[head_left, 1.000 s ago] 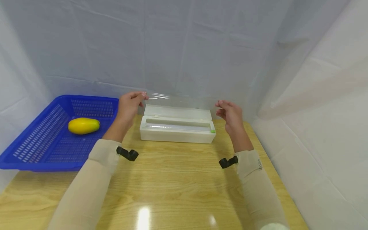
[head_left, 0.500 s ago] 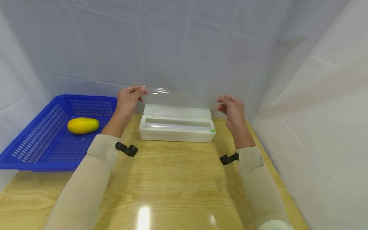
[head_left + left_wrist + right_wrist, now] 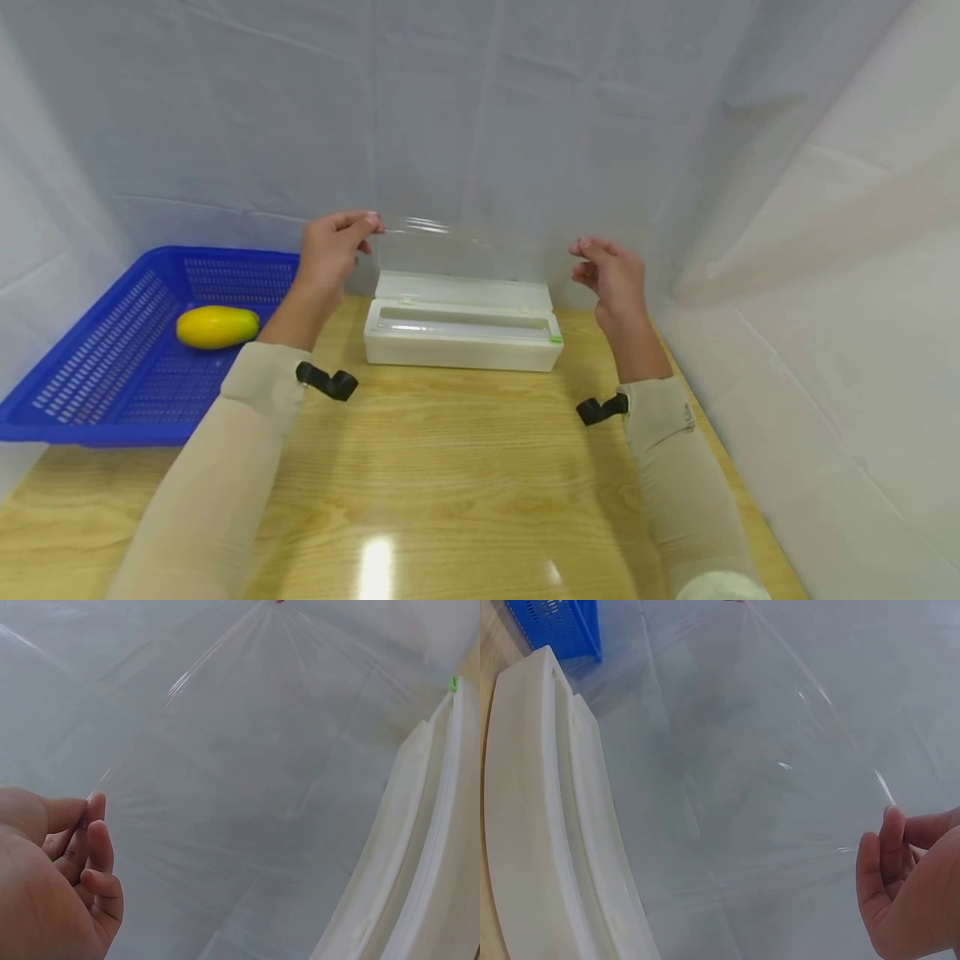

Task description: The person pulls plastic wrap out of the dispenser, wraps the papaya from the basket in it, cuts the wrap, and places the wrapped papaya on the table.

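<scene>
Clear film [image 3: 472,250] stretches between left hand [image 3: 330,250] and right hand [image 3: 615,279], each pinching a corner.

To my left a blue basket [image 3: 90,392] sits on the wooden table [image 3: 465,467], with a yellow fruit [image 3: 217,327] lying in it. White sheeting [image 3: 525,108] hangs at the far side.
</scene>
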